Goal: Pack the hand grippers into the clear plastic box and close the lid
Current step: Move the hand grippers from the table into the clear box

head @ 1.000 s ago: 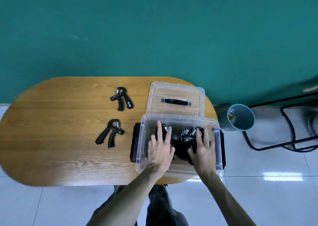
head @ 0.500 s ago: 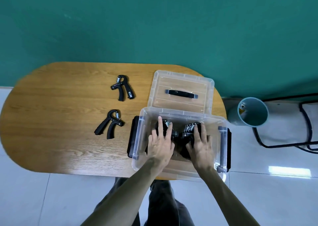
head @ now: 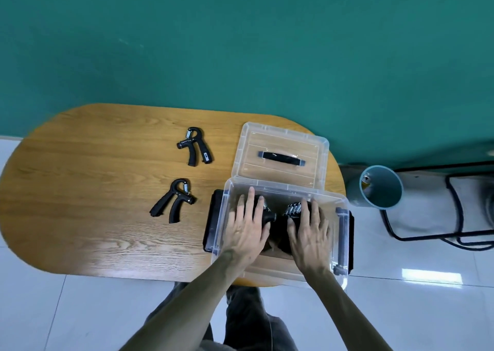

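The clear plastic box (head: 339, 246) stands at the right end of the wooden table (head: 93, 190). Both my hands are inside it. My left hand (head: 248, 229) lies flat with straight fingers on black hand grippers in the box (head: 268, 215). My right hand (head: 310, 230) presses flat on more grippers, whose springs (head: 292, 209) show by its fingers. Two black hand grippers lie loose on the table left of the box, one nearer (head: 172, 201) and one farther back (head: 194, 146). The clear lid (head: 280, 155) with a black handle lies flat behind the box.
A grey-blue cylindrical bin (head: 379, 187) stands on the tiled floor right of the table. Black metal chair legs (head: 427, 233) are further right. A green wall runs behind the table. My legs show below the table's near edge.
Both hands stayed flat on the grippers inside the box and spread slightly apart. The camera view shifted, so the table sits a little differently in the frame.
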`<state>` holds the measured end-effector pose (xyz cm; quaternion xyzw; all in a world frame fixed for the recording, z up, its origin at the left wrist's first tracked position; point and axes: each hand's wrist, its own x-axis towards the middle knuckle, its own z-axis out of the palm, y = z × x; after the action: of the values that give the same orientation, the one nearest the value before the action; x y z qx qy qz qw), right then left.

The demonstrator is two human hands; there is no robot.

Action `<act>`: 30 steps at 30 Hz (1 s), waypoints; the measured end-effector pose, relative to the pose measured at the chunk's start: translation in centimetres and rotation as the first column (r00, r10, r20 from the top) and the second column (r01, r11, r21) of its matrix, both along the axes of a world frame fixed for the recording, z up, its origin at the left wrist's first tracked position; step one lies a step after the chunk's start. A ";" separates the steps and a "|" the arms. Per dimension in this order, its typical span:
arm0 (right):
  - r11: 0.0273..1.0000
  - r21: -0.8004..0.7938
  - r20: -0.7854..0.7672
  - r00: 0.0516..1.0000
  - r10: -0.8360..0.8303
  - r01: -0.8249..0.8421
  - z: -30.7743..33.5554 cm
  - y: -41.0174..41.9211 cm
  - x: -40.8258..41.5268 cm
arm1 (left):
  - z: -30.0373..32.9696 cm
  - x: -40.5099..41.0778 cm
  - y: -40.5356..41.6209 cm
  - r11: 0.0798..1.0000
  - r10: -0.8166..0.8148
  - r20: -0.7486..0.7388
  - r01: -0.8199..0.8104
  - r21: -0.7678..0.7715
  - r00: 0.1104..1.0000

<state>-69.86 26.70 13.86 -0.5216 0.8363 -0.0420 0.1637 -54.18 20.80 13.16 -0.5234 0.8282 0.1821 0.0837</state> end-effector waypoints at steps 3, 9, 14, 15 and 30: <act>0.999 -0.018 -0.044 0.999 0.032 -0.032 2.1 -1.0 1.4 | 1.6 1.2 -1.3 0.999 -0.035 0.019 0.035 -0.023 0.999; 0.997 -0.005 -0.127 0.989 0.071 -0.072 5.2 -3.8 4.6 | 4.8 5.2 -5.0 0.997 -0.046 0.026 0.048 -0.062 0.999; 0.992 0.035 -0.118 0.985 0.128 -0.124 6.2 -7.0 9.4 | 5.3 10.8 -7.7 1.000 -0.018 0.014 0.018 -0.011 1.000; 0.989 0.032 -0.111 0.983 0.146 -0.143 6.3 -7.9 10.7 | 5.2 12.2 -8.2 1.000 -0.007 0.010 0.007 0.000 1.000; 0.907 0.024 0.044 0.907 0.420 -0.421 0.6 -21.1 21.8 | -4.4 24.9 -11.1 0.974 0.084 0.125 -0.107 0.197 0.989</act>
<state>-48.01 5.57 14.50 -0.6858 0.7016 -0.0019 0.1935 -29.29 9.68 8.75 -0.5611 0.7728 0.2389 0.1759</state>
